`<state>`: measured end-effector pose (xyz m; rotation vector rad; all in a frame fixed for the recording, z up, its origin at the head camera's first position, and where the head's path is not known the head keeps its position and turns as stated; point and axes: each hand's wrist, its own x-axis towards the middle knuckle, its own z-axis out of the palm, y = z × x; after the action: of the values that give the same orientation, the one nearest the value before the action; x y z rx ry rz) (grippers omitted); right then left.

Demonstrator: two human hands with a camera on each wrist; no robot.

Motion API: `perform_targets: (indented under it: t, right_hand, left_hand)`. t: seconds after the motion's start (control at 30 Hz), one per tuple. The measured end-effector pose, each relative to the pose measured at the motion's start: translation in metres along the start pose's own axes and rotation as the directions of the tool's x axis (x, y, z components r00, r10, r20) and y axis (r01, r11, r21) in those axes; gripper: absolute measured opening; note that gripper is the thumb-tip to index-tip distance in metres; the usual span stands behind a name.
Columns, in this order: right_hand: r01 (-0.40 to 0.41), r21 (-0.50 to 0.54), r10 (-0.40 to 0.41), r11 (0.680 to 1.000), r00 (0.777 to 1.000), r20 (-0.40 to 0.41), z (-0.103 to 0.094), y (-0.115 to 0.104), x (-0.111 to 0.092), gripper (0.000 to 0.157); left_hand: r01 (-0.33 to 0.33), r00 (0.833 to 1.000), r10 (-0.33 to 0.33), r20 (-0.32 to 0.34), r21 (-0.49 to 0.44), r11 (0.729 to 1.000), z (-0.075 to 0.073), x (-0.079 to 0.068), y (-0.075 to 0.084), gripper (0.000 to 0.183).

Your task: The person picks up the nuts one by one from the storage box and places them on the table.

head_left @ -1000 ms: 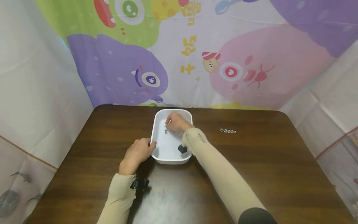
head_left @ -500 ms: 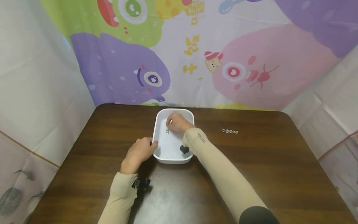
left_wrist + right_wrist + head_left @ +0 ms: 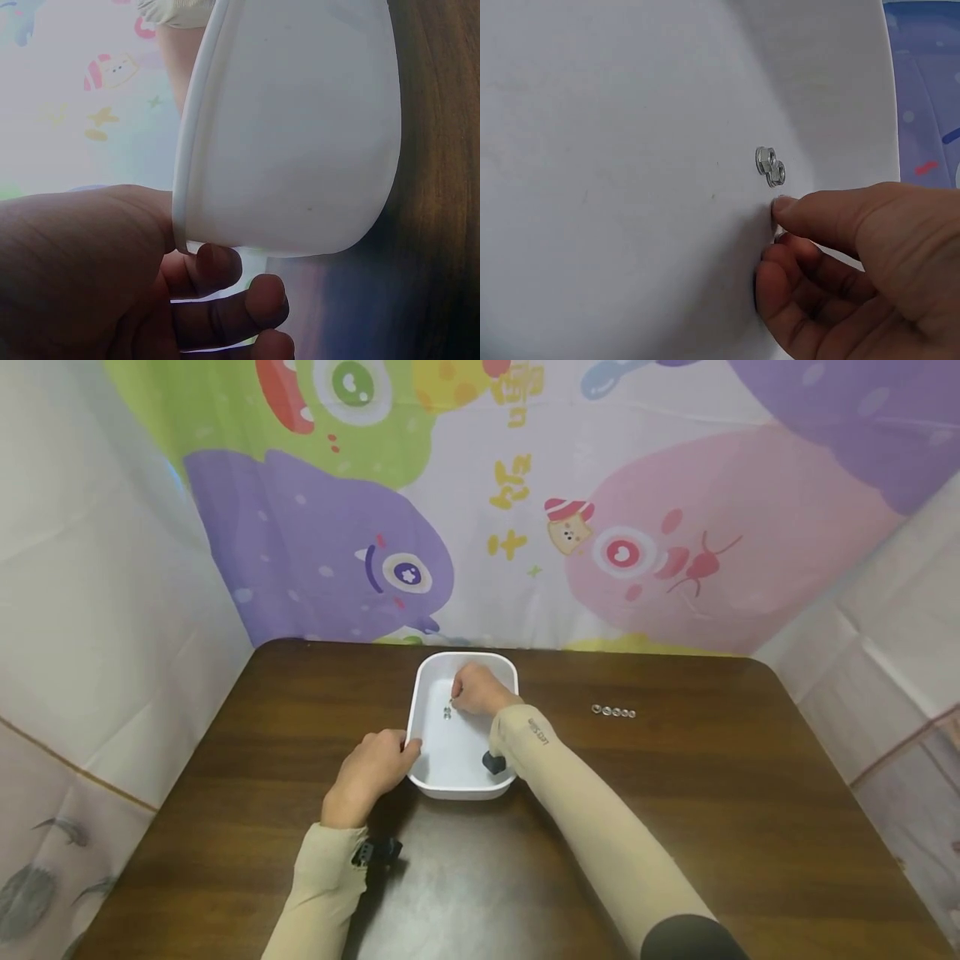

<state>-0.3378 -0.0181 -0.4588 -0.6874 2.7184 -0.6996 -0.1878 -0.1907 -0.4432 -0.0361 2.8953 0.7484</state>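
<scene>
Hands bare, L [image 3: 372, 766] & R [image 3: 480, 689]. L sleeve [image 3: 318, 885], approx. 7 o'clock, & R sleeve [image 3: 600, 827], approx. 5, are beige. R one has sm. dk. lettering [image 3: 537, 732] nr. cuff, dk. grey cloth [image 3: 693, 937] at its lower end, approx. 5. Blk. boxes sit at both wrists: L box [image 3: 381, 852] approx. 7, R box [image 3: 492, 762] approx. 6.

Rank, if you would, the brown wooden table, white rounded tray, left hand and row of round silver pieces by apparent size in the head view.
Brown wooden table
White rounded tray
Left hand
Row of round silver pieces
</scene>
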Motion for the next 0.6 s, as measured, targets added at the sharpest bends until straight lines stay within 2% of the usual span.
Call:
perform_targets:
  t: [0.3, 0.6]
  right_hand:
    - [0.015, -0.011, -0.015, 1.0, 1.0, 0.027, -0.0002, -0.0043, -0.0019, 0.007]
    - [-0.006, -0.026, 0.007, 1.0, 0.999, 0.036, -0.0018, -0.0046, -0.0029, 0.004]
  left_hand:
    - [-0.006, 1.0, 0.006, -0.006, 0.005, 1.0, 0.0015, -0.0001, -0.0005, 0.036]
    - [-0.002, 1.0, 0.002, 0.001, 0.005, 1.0, 0.0016, 0.0003, -0.0003, 0.038]
